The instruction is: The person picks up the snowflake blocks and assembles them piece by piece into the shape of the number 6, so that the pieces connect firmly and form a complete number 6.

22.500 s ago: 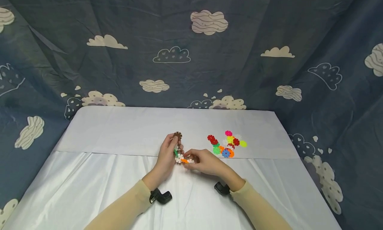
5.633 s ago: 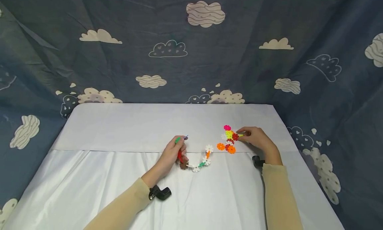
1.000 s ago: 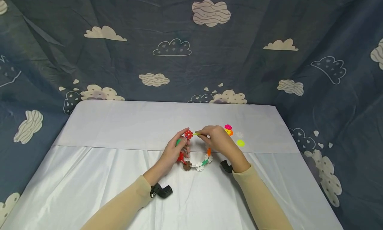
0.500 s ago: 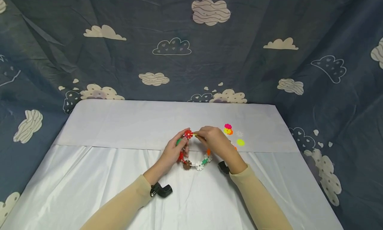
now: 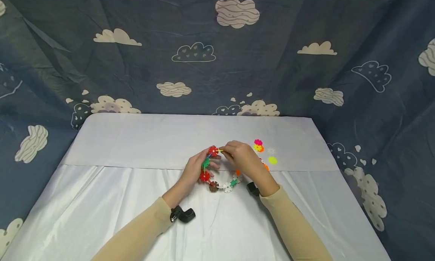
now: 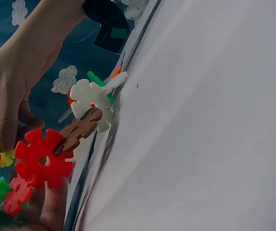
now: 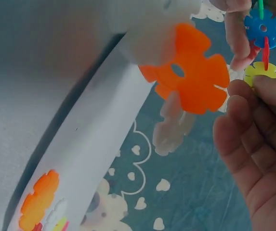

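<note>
While only a thin edge of the yellow disc (image 7: 264,70) is shown from the head, its face is revealed by the right-wrist view, pinched narrowly by the right hand (image 5: 242,157) and met by the edge of a red disc (image 5: 213,151). A blue disc (image 7: 272,32) is also seen face-on only there. From the head, the yellow disc is aligned left to right. The chain (image 5: 213,187), held by the left hand (image 5: 192,170) along its left side over the white cloth (image 5: 136,204), is curved into an open loop, its right end hidden under the right hand.
</note>
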### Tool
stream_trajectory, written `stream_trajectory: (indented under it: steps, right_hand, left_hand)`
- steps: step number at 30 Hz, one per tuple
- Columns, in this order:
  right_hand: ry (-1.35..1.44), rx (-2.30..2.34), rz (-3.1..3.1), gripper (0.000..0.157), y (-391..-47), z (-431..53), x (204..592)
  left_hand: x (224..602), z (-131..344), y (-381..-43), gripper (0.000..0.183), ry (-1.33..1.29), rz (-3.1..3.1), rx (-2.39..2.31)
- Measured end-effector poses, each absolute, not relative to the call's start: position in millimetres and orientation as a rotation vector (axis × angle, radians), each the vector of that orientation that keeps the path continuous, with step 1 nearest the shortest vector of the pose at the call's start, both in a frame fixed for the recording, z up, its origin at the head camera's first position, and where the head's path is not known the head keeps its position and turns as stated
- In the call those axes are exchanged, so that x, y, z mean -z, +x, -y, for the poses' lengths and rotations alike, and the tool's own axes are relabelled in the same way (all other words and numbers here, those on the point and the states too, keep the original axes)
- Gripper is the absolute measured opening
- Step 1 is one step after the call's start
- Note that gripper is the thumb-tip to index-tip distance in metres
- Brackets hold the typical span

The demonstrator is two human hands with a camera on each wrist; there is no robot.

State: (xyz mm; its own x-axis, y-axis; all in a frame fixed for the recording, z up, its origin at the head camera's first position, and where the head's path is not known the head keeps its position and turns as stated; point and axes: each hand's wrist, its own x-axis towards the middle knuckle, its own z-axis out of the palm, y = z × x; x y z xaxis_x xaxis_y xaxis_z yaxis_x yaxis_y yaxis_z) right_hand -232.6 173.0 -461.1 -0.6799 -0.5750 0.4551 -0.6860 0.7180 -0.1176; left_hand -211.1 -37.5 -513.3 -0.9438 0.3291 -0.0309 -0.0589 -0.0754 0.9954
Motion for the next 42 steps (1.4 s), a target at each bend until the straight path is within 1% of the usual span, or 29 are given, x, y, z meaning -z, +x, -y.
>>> stream_trajectory:
  steps: [4,7,9,14,17,21,22,24,28,29,36,42]
  right_hand:
    - [0.995,-0.377,2.528,0.020,-234,-175,463]
    - [1.002,-0.353,2.514,0.020,-234,-175,465]
    - [1.007,-0.333,2.501,0.019,-234,-175,466]
    - [0.997,-0.317,2.509,0.019,-236,-173,469]
    - [0.975,-0.403,2.595,0.026,-237,-174,467]
    - [0.879,-0.568,2.733,0.042,-239,-178,463]
    - [0.854,-0.600,2.750,0.044,-239,-179,463]
    - [0.825,-0.656,2.761,0.040,-239,-180,463]
    - [0.879,-0.730,2.695,0.022,-239,-180,467]
    - [0.893,-0.739,2.675,0.020,-240,-180,467]
    - [0.883,-0.801,2.573,0.019,-245,-196,465]
    - [1.013,-0.743,2.541,0.016,-247,-196,468]
  left_hand:
    - [508,37,-219,0.059,0.212,-1.809,-2.191]
    - [502,33,-225,0.060,0.200,-1.793,-2.180]
    - [500,29,-228,0.057,0.206,-1.867,-2.119]
    - [502,23,-233,0.042,0.203,-2.049,-1.999]
    - [504,25,-235,0.037,0.204,-2.044,-2.009]
    - [505,25,-236,0.038,0.194,-2.003,-2.038]
    - [505,24,-235,0.038,0.185,-1.997,-2.043]
    - [506,24,-234,0.036,0.160,-1.986,-2.052]
    - [506,23,-233,0.033,0.139,-1.968,-2.055]
    - [507,23,-233,0.033,0.143,-1.971,-2.054]
    - [508,23,-232,0.038,0.155,-1.998,-2.084]
    - [510,23,-232,0.036,0.149,-1.962,-2.109]
